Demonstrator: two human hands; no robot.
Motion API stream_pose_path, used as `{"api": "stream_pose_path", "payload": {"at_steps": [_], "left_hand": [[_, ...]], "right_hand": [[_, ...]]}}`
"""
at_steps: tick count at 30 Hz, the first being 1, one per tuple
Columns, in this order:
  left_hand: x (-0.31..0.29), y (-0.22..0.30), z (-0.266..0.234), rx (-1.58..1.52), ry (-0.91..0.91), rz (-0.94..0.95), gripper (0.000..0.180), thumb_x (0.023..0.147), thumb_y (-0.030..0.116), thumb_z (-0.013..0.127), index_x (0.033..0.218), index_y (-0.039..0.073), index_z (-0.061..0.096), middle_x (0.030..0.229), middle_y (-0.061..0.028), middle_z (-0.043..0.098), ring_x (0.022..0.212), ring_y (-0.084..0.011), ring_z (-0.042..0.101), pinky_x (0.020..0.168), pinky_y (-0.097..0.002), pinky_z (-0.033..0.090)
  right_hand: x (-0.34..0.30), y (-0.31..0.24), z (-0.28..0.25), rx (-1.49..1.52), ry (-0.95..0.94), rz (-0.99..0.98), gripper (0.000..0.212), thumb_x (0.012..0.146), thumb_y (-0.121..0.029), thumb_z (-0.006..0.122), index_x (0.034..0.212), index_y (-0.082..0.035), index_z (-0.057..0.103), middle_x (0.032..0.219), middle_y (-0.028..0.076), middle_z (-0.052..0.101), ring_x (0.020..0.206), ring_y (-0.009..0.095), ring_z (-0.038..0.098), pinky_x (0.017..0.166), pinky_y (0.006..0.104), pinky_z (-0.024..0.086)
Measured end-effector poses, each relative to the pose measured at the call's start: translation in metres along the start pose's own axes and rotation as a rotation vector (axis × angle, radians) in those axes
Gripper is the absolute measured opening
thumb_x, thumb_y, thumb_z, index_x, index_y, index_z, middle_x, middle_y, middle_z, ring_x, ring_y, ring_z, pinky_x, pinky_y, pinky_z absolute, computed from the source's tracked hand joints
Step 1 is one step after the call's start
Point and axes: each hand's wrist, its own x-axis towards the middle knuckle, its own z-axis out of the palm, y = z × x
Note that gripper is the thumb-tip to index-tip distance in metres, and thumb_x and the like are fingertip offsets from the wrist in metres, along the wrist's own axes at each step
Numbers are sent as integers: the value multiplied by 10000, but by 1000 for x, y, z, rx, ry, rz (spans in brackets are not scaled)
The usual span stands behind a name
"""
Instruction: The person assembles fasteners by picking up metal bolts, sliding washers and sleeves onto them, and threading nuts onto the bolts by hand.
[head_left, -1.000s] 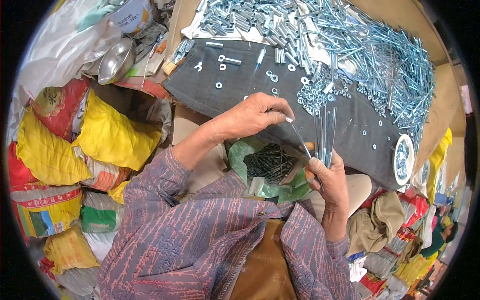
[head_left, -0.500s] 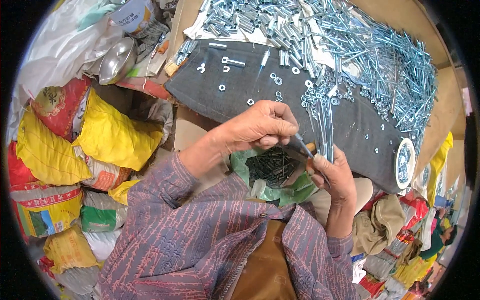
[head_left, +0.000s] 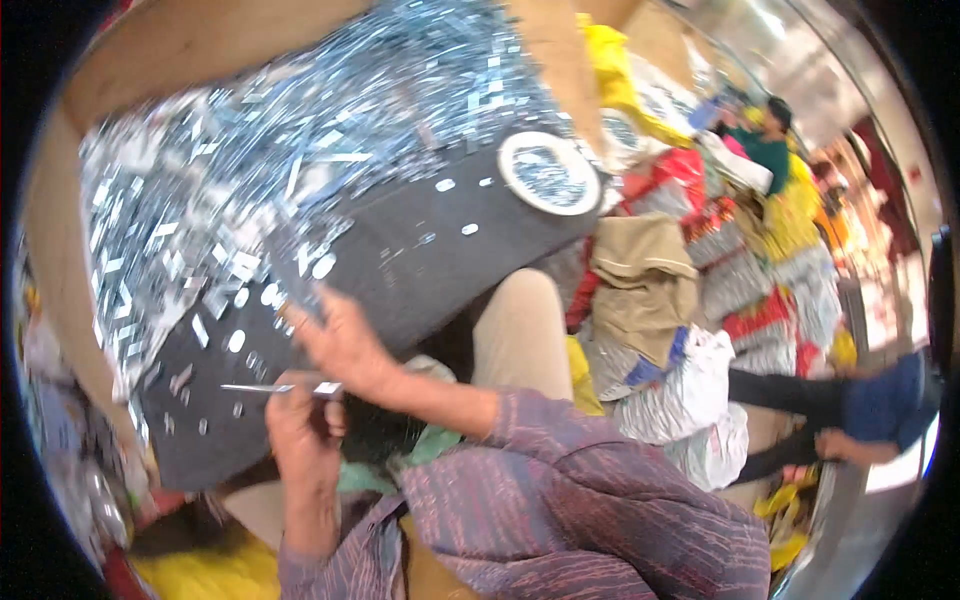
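Observation:
My left hand (head_left: 302,430) is closed on a thin metal rod (head_left: 250,388), which sticks out sideways above the dark cloth; a bright metal piece shows at the other side of the fingers. Just above and to the right, my right hand (head_left: 352,348) is closed round a bundle of long metal rods (head_left: 287,258), smeared by motion. Loose washers (head_left: 236,341) and small metal parts lie on the dark cloth (head_left: 400,280) near both hands. Behind them spreads a big heap of shiny rods and short tubes (head_left: 350,90).
A white round bowl (head_left: 508,165) of small metal parts stands at the cloth's right end. Cardboard walls (head_left: 200,50) bound the heap. A green bag (head_left: 435,440) sits at my lap. Filled sacks (head_left: 690,385) and a brown cloth (head_left: 640,285) lie to the right, with people beyond.
My view has swung to the right, bringing in more sacks and a person at the right edge. My left hand has moved below my right, the rod now pointing sideways.

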Motion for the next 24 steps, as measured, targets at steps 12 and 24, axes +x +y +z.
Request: {"api": "stream_pose_path", "payload": {"at_steps": [12, 24], "left_hand": [[107, 73, -99, 1614, 497, 493, 320, 895, 265, 578, 1026, -25, 546, 862, -227, 618, 809, -405, 585, 724, -448, 432], [82, 73, -89, 802, 184, 366, 142, 895, 172, 589, 929, 34, 594, 664, 8, 500, 518, -41, 410, 457, -235, 302]], "right_hand": [[-22, -32, -59, 228, -362, 252, 203, 926, -199, 542, 1010, -35, 457, 677, 81, 608, 381, 76, 462, 316, 217, 335], [-22, -35, -66, 278, -418, 306, 190, 872, -160, 616, 955, -39, 495, 671, 70, 610, 378, 58, 468, 313, 203, 325]]}}
